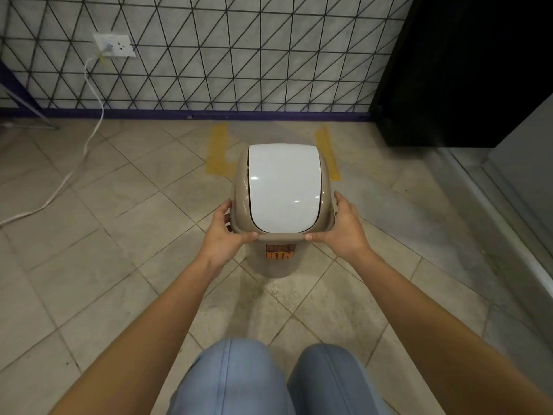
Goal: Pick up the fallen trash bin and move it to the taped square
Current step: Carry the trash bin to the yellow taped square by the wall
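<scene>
A beige trash bin point(279, 265) with a white swing lid point(284, 187) and an orange "BIN" label is upright in front of me, seen from above. My left hand point(227, 232) grips the left side of its top rim. My right hand point(341, 226) holds the right side of the rim, thumb on the near edge. Beyond the bin, yellow tape point(218, 151) marks a square on the tiled floor next to the wall; the bin's top hides most of it. Whether the bin's base touches the floor is unclear.
A patterned wall with a purple baseboard point(209, 113) stands behind the tape. A white cable point(89, 139) runs from a wall socket point(115, 44) across the floor at left. A dark cabinet point(463, 70) and a grey ledge point(508, 220) stand at right. My knees show at the bottom.
</scene>
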Available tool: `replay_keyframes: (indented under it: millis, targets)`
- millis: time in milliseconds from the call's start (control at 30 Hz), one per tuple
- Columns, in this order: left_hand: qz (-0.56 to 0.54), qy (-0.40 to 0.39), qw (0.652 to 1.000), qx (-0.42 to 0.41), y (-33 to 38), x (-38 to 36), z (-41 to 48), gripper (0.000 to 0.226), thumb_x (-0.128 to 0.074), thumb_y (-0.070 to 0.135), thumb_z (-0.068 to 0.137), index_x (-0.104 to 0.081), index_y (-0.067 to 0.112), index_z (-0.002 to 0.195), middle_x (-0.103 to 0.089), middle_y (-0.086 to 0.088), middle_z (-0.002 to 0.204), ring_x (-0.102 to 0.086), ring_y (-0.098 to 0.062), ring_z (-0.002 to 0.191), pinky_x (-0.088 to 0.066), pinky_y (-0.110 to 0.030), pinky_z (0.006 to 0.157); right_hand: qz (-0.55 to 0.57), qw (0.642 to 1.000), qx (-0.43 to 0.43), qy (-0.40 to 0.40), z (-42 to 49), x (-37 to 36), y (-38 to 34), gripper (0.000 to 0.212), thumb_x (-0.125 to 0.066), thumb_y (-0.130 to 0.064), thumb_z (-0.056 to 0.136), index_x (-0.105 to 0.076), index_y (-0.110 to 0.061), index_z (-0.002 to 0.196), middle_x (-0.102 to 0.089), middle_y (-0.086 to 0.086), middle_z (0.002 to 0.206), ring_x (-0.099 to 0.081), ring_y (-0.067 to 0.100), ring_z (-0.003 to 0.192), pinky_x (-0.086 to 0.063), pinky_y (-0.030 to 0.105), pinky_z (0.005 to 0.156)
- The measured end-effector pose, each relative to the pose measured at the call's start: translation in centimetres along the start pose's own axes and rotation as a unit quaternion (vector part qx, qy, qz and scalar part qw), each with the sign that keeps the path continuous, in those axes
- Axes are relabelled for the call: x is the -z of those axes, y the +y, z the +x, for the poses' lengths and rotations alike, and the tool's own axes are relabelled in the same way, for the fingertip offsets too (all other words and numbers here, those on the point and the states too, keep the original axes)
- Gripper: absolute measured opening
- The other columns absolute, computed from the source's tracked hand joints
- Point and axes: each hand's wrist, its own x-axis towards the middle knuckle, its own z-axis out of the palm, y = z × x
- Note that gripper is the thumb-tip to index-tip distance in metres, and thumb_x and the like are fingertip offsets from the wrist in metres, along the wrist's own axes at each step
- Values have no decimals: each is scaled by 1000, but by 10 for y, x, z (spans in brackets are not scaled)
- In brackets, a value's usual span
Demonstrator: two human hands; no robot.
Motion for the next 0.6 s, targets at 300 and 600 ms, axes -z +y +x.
replay_keyframes:
  millis: [300,600]
  targets:
    - [-26,8,1000,15,3,7,21,97,-78,-1,67,-24,17,146,-49,0,127,-54,-18,108,-47,-32,90,48,999,-16,4,13,-11,-6,89,-88,-16,56,-44,-10,134,-55,5,130,-49,12,109,-37,21,84]
    - [-15,4,1000,5,7,14,47,95,-78,4,70,-23,19,145,-47,7,121,-51,-11,102,-44,-26,84,74,997,-30,-9,39,-18,-18,93,-87,-12,58,-39,-12,138,-51,3,135,-49,17,117,-39,22,87]
